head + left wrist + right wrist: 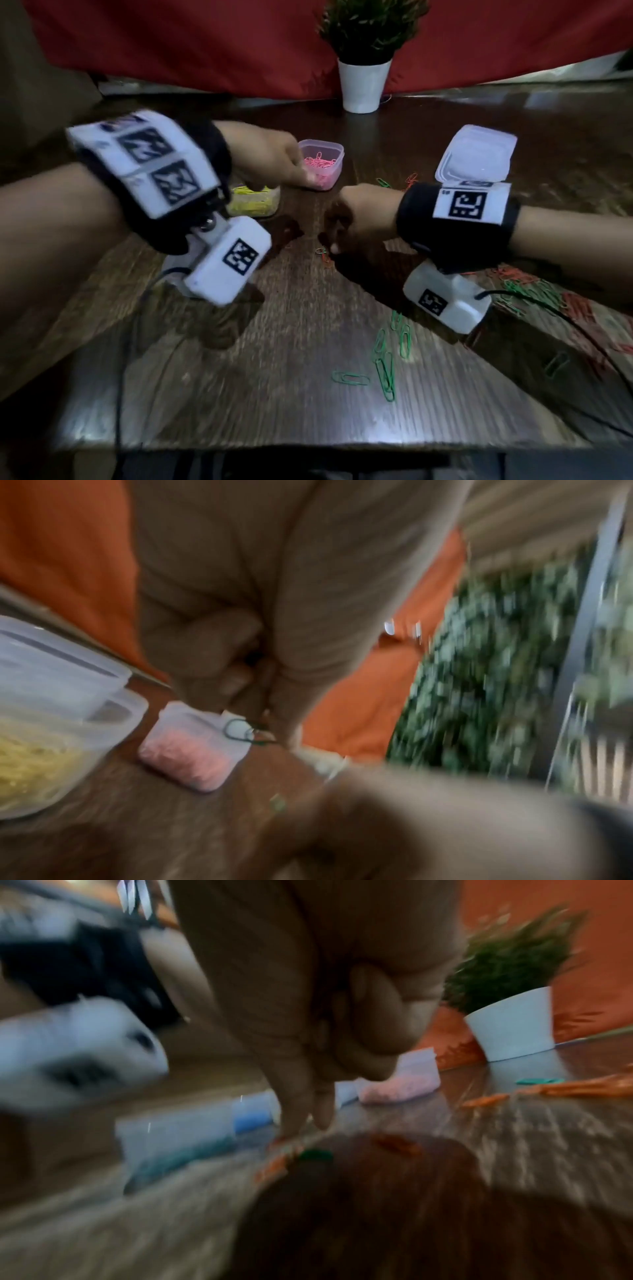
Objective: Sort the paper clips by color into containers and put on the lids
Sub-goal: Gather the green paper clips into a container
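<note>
The head view looks forward and down over the wooden table (pixel 308 394), taking in both wrists, with the red curtain (pixel 205 44) far behind; the left wrist view sits close under the left hand (pixel 274 593), facing the far side, blurred; the right wrist view rides low by the right hand (pixel 308 988), near the tabletop; all three share the pink tub (pixel 323 161) and potted plant (pixel 364 82).

bare forearms, each wrist wrapped in a black band (pixel 455 219) bearing white plates printed with black square codes; white camera box (pixel 227 260) slung below each wrist, thin black cable trailing.
</note>
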The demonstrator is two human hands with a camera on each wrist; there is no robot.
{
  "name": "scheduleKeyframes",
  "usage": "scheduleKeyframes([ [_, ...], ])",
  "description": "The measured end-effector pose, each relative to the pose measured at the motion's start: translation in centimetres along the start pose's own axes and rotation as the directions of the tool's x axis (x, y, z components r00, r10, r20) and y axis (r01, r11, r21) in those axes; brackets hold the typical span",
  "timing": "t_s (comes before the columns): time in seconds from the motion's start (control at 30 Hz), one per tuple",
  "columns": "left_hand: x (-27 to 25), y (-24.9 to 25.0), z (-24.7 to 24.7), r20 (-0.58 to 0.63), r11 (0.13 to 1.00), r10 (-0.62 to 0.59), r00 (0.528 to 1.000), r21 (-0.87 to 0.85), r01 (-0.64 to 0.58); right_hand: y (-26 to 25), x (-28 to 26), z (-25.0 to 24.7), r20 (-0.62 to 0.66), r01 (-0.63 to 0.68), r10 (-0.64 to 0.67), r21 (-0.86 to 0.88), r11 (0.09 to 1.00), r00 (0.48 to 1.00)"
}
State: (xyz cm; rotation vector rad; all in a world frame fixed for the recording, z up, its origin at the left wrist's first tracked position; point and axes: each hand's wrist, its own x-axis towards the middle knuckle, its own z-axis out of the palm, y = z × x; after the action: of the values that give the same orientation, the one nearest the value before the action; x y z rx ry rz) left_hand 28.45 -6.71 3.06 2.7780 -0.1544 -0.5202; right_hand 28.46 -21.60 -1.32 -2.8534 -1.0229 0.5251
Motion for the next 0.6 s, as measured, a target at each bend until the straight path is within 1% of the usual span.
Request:
scheduleKeyframes([
  [0.03,-1.4,-0.6,-0.4,-0.007,0.997,0.007,1.0,-0.079,-0.007,0.0,0.2,0.3,0.012,0.0,0.0,-0.032,0.999,1.0],
  [0.07,-2.7,-1.4,-0.7,-0.021,0.992,0.013,1.0,-0.122,-0.015,-0.1,0.5,0.6,0.023,-0.016,0.016,-0.024,1.0,1.0],
  [0.1,-3.9,-2.3,-0.6,-0.043,0.991,0.008,0.999,-0.13,-0.013,-0.1,0.6,0.7,0.036,-0.033,0.032,0.015,0.999,0.999],
  [0.13,-4.8,-3.2,-0.2,-0.068,0.994,-0.01,0.998,-0.112,0.003,-0.1,0.8,0.7,0.063,-0.061,0.056,0.079,0.995,0.996],
  [0.2,-5.9,-5.1,1.2,-0.111,0.998,-0.052,0.992,-0.025,0.05,0.0,1.0,0.5,0.125,-0.135,0.11,0.207,0.969,0.986],
  [0.23,-6.2,-5.8,1.9,-0.118,0.997,-0.069,0.991,0.032,0.073,0.1,1.0,0.4,0.148,-0.164,0.131,0.233,0.959,0.98],
  [0.3,-6.4,-6.7,3.1,-0.111,0.987,-0.107,0.988,0.106,0.119,0.2,0.9,0.2,0.185,-0.209,0.174,0.193,0.959,0.967],
  [0.33,-6.6,-6.8,3.4,-0.113,0.985,-0.126,0.986,0.102,0.138,0.2,0.9,0.0,0.197,-0.225,0.195,0.141,0.964,0.961],
  [0.4,-6.9,-6.9,3.7,-0.118,0.988,-0.146,0.982,0.031,0.151,0.1,0.7,-0.3,0.215,-0.251,0.238,0.035,0.967,0.947],
  [0.47,-7.3,-6.8,3.7,-0.133,0.986,-0.159,0.978,-0.066,0.151,-0.1,0.3,-0.8,0.246,-0.272,0.271,-0.03,0.962,0.931],
  [0.6,-8.3,-7.7,3.0,-0.203,0.959,-0.173,0.964,-0.259,0.117,-1.1,-0.3,-2.5,0.259,-0.263,0.271,-0.065,0.963,0.927],
])
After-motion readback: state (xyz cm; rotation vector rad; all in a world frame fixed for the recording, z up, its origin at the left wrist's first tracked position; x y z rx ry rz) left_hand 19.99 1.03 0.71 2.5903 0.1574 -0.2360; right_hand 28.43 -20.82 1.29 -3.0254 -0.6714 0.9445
